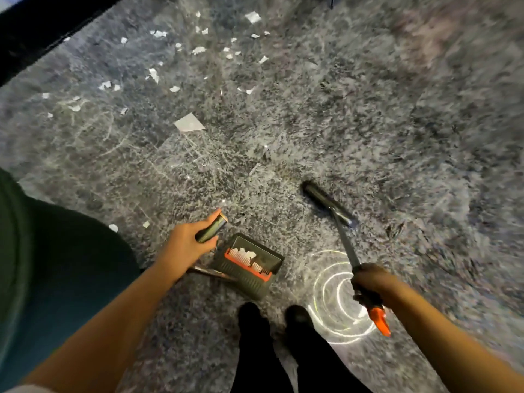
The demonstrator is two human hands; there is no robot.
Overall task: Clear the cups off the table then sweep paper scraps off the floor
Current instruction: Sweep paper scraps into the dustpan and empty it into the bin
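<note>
Paper scraps (189,122), white and torn, lie scattered over a speckled grey floor (397,123), most of them in the upper left of the view, well apart from the person looking down at them. The largest scrap sits alone near the middle, and two small bits lie close to the person's left side. A few more scraps rest inside a dark dustpan (246,276) with an orange comb along its edge, which sits just ahead of two black shoes (249,316). The left hand (187,239) has its fingers curled around the dustpan's upright dark handle (211,229). The right hand (371,282) grasps the stick of a broom (329,204) near its orange end. The broom's dark head rests on the floor to the right of the dustpan. Bright rings of light (329,285) show on the floor between the dustpan and the right hand.
</note>
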